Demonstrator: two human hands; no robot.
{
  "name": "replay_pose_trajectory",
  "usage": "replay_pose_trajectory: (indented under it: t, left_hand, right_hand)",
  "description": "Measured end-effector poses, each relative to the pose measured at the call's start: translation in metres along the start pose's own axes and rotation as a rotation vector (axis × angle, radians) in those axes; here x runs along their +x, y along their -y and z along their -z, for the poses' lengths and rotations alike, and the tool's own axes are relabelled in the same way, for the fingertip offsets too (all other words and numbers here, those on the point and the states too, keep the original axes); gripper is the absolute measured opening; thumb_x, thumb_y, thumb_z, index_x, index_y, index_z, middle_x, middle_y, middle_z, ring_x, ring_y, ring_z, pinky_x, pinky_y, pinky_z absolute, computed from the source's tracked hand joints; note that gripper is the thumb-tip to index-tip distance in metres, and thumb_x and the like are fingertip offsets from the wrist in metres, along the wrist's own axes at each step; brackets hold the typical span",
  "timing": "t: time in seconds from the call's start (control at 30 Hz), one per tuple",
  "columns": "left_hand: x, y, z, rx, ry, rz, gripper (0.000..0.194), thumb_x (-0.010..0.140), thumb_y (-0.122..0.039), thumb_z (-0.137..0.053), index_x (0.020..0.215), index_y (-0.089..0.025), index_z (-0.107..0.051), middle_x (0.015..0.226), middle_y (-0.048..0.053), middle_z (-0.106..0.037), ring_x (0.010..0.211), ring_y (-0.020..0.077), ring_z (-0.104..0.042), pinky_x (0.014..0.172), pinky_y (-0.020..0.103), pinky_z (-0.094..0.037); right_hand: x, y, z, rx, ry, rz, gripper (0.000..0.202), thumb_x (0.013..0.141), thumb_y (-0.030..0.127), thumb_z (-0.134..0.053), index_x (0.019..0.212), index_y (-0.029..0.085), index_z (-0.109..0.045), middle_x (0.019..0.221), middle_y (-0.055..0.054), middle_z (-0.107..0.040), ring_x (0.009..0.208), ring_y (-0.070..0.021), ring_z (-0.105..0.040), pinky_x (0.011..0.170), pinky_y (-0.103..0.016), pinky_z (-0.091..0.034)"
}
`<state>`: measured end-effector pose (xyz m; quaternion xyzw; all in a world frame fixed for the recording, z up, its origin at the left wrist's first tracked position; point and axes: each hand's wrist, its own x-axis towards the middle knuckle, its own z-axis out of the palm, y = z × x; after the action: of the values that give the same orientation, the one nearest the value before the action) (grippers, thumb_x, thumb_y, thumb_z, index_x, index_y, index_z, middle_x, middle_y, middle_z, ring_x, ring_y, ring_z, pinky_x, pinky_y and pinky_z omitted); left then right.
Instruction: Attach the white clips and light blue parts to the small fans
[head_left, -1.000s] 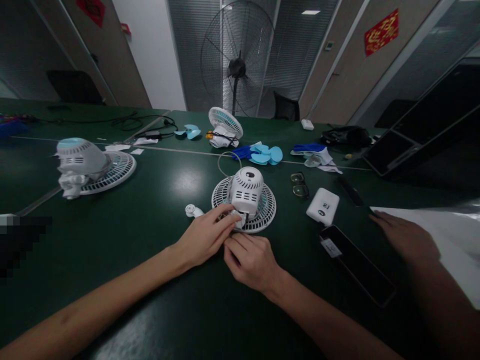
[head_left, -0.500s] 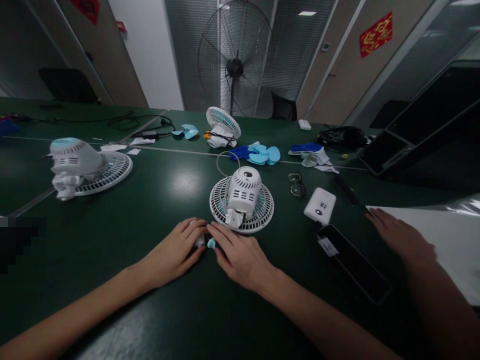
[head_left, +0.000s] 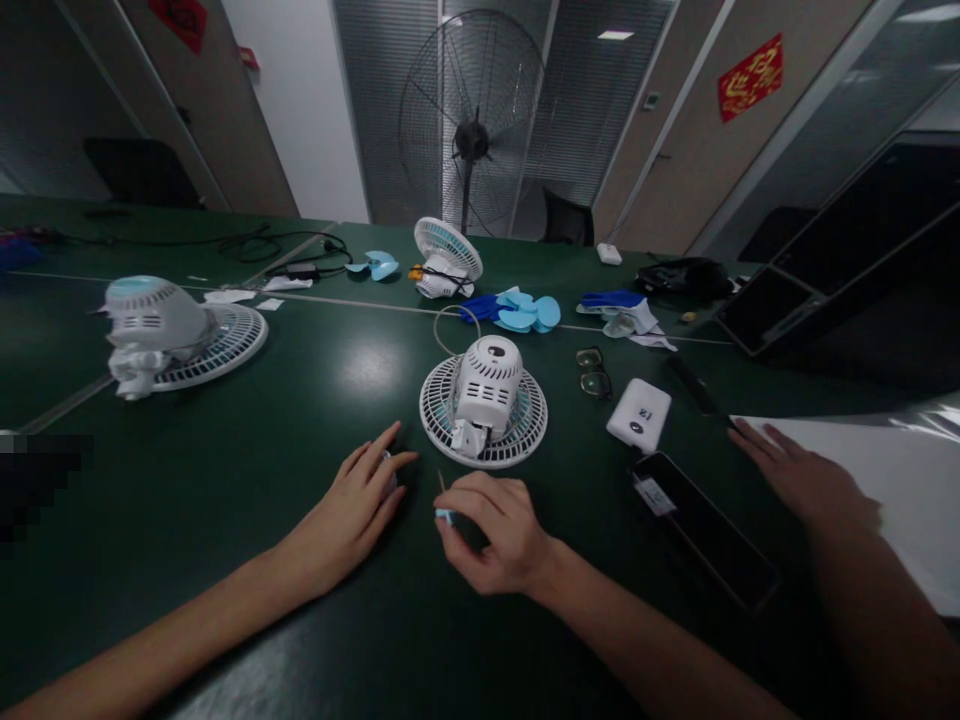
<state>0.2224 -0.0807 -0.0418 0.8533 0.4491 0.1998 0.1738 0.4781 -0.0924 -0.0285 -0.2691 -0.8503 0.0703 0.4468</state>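
Note:
On the dark green table, my left hand (head_left: 358, 495) lies with its fingers stretched and spread over a small whitish piece (head_left: 389, 478), mostly hidden beneath them. To its right, my right hand (head_left: 491, 530) pinches a small light-blue piece (head_left: 445, 516) between thumb and fingertips. A thin stick-like tip (head_left: 441, 482) points up from that pinch; I cannot make out what kind of thing it is. Just beyond both hands, a white fan head (head_left: 489, 390) rests face down on its round grille, its motor housing upward. Neither hand touches it.
Another person's hand (head_left: 806, 480) rests by a white sheet (head_left: 922, 500) at right. Near it are a black phone-like slab (head_left: 709, 530), a white box (head_left: 640, 414) and glasses (head_left: 594, 372). Further fans (head_left: 161, 325), blue blades (head_left: 529, 310), gloves (head_left: 626, 315) and cables (head_left: 262, 240) lie around.
My hands have moved apart. My right hand has lifted the light-blue piece slightly away to the right, and my left fingers have spread. The view has tilted up slightly.

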Motion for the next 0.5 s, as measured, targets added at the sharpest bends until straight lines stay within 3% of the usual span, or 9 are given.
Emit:
replay_pose_trajectory:
  t: [0.1, 0.2, 0.27, 0.33, 0.5]
  left_hand:
    - [-0.002, -0.002, -0.005, -0.163, -0.057, 0.061, 0.067, 0.101, -0.013, -0.045, 0.163, -0.028, -0.024, 0.176, 0.014, -0.012, 0.162, 0.0334, -0.02, 0.126, 0.062, -0.032]
    - [-0.002, -0.009, -0.011, -0.303, -0.078, 0.103, 0.077, 0.095, -0.007, -0.049, 0.163, -0.029, -0.022, 0.177, 0.012, -0.008, 0.162, 0.0347, -0.018, 0.127, 0.064, -0.029]
    - [0.001, -0.015, -0.013, -0.371, -0.066, 0.116, 0.08, 0.093, -0.008, -0.054, 0.164, -0.03, -0.023, 0.176, 0.013, -0.016, 0.161, 0.0352, -0.025, 0.126, 0.065, -0.028]
    - [0.005, -0.023, -0.015, -0.443, -0.061, 0.128, 0.078, 0.094, -0.013, -0.058, 0.163, -0.032, -0.026, 0.173, 0.014, -0.027, 0.158, 0.0343, -0.033, 0.126, 0.064, -0.031]
    - [0.021, -0.042, -0.013, -0.715, -0.172, 0.157, 0.07, 0.094, -0.022, -0.069, 0.156, -0.031, -0.036, 0.163, 0.015, -0.046, 0.152, 0.0318, -0.045, 0.125, 0.062, -0.036]
  right_hand:
    - [-0.002, -0.006, 0.003, 0.041, -0.372, -0.122, 0.026, 0.095, 0.014, -0.06, 0.119, 0.023, -0.061, 0.099, -0.005, -0.069, 0.089, -0.0203, -0.068, 0.079, -0.036, -0.058]
    - [-0.001, -0.017, 0.003, 0.061, -0.547, -0.414, 0.016, 0.1, 0.02, -0.056, 0.115, 0.024, -0.062, 0.104, -0.007, -0.066, 0.099, -0.0233, -0.066, 0.088, -0.042, -0.056]
    - [0.0, -0.024, 0.002, 0.089, -0.551, -0.582, 0.013, 0.103, 0.028, -0.056, 0.113, 0.024, -0.062, 0.105, -0.007, -0.065, 0.099, -0.0236, -0.065, 0.088, -0.041, -0.055]
    - [0.0, -0.028, 0.0, 0.123, -0.53, -0.661, 0.014, 0.103, 0.032, -0.056, 0.111, 0.023, -0.062, 0.103, -0.006, -0.065, 0.097, -0.0229, -0.065, 0.086, -0.039, -0.055]
    - [0.002, -0.02, 0.001, 0.121, -0.476, -0.561, 0.011, 0.103, 0.028, -0.055, 0.109, 0.024, -0.064, 0.101, -0.004, -0.064, 0.095, -0.0218, -0.064, 0.087, -0.039, -0.053]
